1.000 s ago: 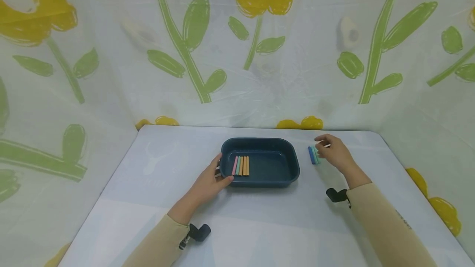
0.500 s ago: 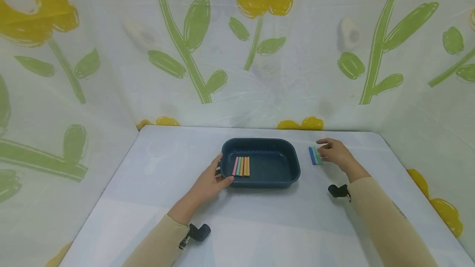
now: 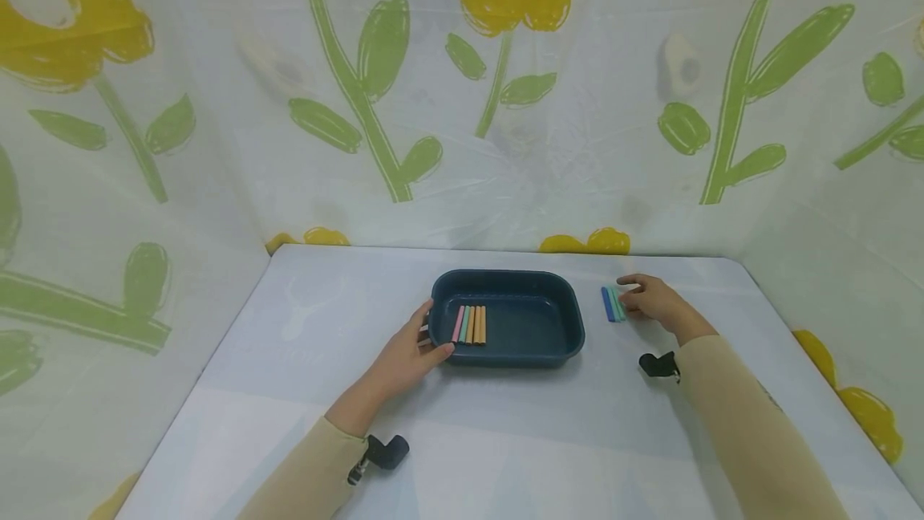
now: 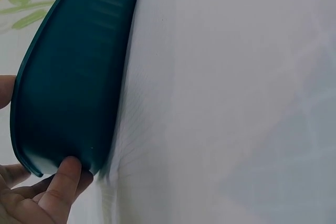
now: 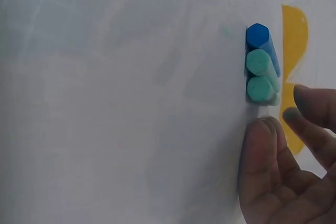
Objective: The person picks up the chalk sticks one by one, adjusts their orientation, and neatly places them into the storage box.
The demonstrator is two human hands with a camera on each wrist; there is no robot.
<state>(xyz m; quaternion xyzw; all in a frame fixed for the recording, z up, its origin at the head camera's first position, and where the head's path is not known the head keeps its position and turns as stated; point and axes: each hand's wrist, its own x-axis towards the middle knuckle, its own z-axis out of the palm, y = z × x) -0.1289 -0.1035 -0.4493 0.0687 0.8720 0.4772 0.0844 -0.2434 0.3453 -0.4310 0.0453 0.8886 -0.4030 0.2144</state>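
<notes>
A dark teal tray [image 3: 530, 358] stands on the white table. My left hand [image 3: 402, 355] grips its left end, thumb at the front corner and fingers along the side; the left wrist view shows fingertips against the tray's outer wall [image 4: 68, 87]. Pink [image 3: 458, 323], green [image 3: 465, 324] and several orange [image 3: 480, 324] chalk sticks lie side by side inside. Right of the tray, a blue chalk stick [image 5: 257, 36] and two green chalk sticks [image 5: 258, 62] form a row. My right hand [image 3: 653, 301] hovers beside the nearer green one, fingers bent and apart, nothing visible between them.
The white table [image 3: 505, 440] meets a flower-printed cloth backdrop [image 3: 577, 167] behind and at both sides. A small black camera is strapped to each wrist, over beige sleeves [image 3: 743, 416].
My right hand has lowered slightly beside the chalk row, its fingertips coming down toward the green sticks. The left hand, the tray and the chalk in it stay as they were.
</notes>
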